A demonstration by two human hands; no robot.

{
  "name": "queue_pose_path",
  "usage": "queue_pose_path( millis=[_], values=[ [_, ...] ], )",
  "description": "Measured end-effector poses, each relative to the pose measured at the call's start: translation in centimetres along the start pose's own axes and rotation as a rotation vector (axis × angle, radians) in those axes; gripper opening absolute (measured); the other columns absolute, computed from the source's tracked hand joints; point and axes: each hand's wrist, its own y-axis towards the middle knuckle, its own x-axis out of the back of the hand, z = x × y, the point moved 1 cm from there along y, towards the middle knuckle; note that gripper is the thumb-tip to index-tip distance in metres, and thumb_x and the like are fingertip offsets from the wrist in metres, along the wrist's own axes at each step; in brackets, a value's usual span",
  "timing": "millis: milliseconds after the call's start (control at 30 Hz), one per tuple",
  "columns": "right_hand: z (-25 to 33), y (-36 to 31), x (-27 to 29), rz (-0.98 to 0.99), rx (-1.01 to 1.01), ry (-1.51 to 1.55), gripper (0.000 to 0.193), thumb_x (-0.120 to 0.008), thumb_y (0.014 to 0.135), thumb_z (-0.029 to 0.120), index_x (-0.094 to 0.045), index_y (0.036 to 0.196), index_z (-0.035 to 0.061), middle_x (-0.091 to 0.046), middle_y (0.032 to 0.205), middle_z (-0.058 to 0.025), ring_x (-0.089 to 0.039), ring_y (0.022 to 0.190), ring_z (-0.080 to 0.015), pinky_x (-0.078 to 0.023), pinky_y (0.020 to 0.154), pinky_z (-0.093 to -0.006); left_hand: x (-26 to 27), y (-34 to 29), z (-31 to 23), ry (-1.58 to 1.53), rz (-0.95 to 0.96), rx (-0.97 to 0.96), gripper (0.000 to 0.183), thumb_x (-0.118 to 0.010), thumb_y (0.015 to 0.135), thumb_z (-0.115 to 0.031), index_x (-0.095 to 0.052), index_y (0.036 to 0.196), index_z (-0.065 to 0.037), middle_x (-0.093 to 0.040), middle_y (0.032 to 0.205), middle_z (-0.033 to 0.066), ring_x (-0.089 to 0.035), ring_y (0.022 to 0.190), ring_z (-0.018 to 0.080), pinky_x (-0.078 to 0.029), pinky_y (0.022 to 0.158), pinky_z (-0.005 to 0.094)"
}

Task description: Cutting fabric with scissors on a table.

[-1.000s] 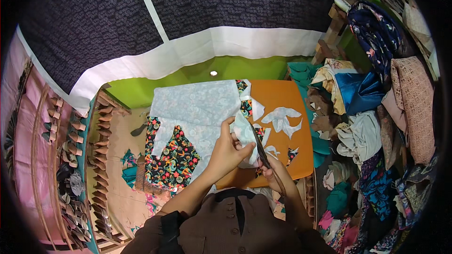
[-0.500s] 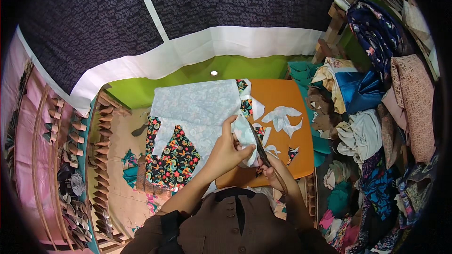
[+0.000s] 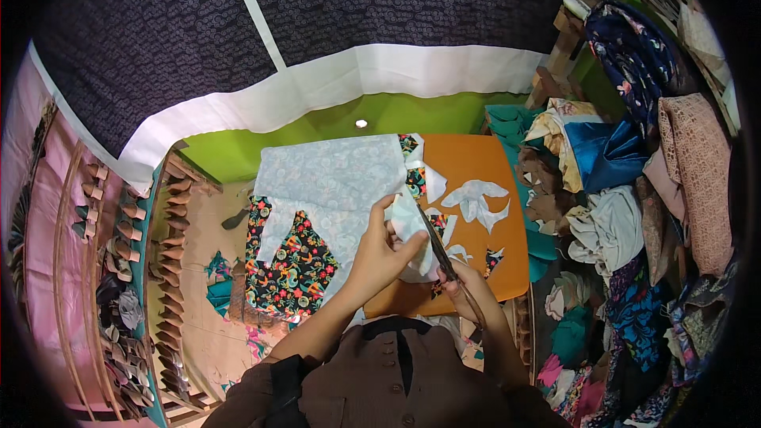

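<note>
Over the orange table (image 3: pixel 507 190), my left hand (image 3: pixel 380 254) pinches a pale piece of fabric (image 3: pixel 410 219) between thumb and fingers. My right hand (image 3: pixel 466 292) is wrapped round the handles of long dark scissors (image 3: pixel 445 263). The blades point up and away, along the right edge of the pale piece; whether they bite into it I cannot tell. Beyond my left hand lies a large fabric (image 3: pixel 325 170), pale side up, with black floral fabric (image 3: pixel 301 265) showing at its near side. Cut white scraps (image 3: pixel 476 200) rest to the right of the scissors.
Piles of coloured cloth (image 3: pixel 606 226) crowd the right side. Rows of shoe forms (image 3: pixel 170 269) stand on a rack at the left, beside pink cloth (image 3: pixel 59 261). A dark patterned curtain (image 3: pixel 396 8) with a white lower band hangs before a green wall (image 3: pixel 309 131).
My left thumb has shifted slightly up along the pale fabric piece, which has turned a little. The scissors have barely moved, and the cloth on the table lies as before.
</note>
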Motion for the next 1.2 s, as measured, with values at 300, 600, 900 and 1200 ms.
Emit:
queue_pose_path(
  millis=[300, 600, 900, 1200],
  values=[
    [-1.8, 0.0, -0.3, -0.011, 0.043, 0.042, 0.064, -0.041, 0.073, 0.067, -0.043, 0.083, 0.0032, -0.039, 0.076, -0.0008, -0.035, 0.067, -0.0094, -0.032, 0.059, -0.0214, -0.2, -0.1, -0.2, 0.071, -0.077, -0.024, 0.059, -0.058, 0.077, -0.005, -0.021, 0.122, -0.002, -0.06, 0.075, 0.0102, -0.056, 0.066, 0.0099, -0.044, 0.058, 0.0215],
    [-1.0, 0.1, 0.0, 0.022, -0.05, 0.013, 0.063, -0.042, 0.075, 0.063, -0.044, 0.087, 0.001, -0.039, 0.077, -0.0006, -0.036, 0.069, -0.0092, -0.033, 0.06, -0.021, 0.1, -0.1, 0.2, 0.149, -0.101, -0.121, 0.069, -0.06, 0.075, -0.007, -0.013, 0.126, -0.003, -0.052, 0.062, 0.0057, -0.05, 0.056, 0.0113, -0.042, 0.055, 0.0226],
    [-1.2, 0.3, 0.0, -0.012, 0.072, 0.041, 0.053, -0.049, 0.079, 0.052, -0.045, 0.09, 0.0002, -0.044, 0.064, -0.0051, -0.043, 0.059, -0.0132, -0.037, 0.055, -0.0256, 0.1, -0.1, -0.2, 0.286, 0.042, -0.104, 0.075, -0.057, 0.076, 0.001, -0.003, 0.127, -0.004, -0.06, 0.083, 0.0118, -0.058, 0.071, 0.0134, -0.045, 0.064, 0.0235],
    [-0.6, 0.0, -0.1, 0.006, 0.006, 0.049, 0.064, -0.037, 0.074, 0.067, -0.042, 0.079, 0.003, -0.036, 0.071, 0.0014, -0.033, 0.065, -0.0075, -0.03, 0.058, -0.0202, 0.2, -0.2, -0.4, 0.312, 0.027, -0.105, 0.077, -0.057, 0.076, 0.001, -0.002, 0.129, -0.005, -0.059, 0.083, 0.012, -0.058, 0.072, 0.0135, -0.045, 0.064, 0.0235]
  ],
)
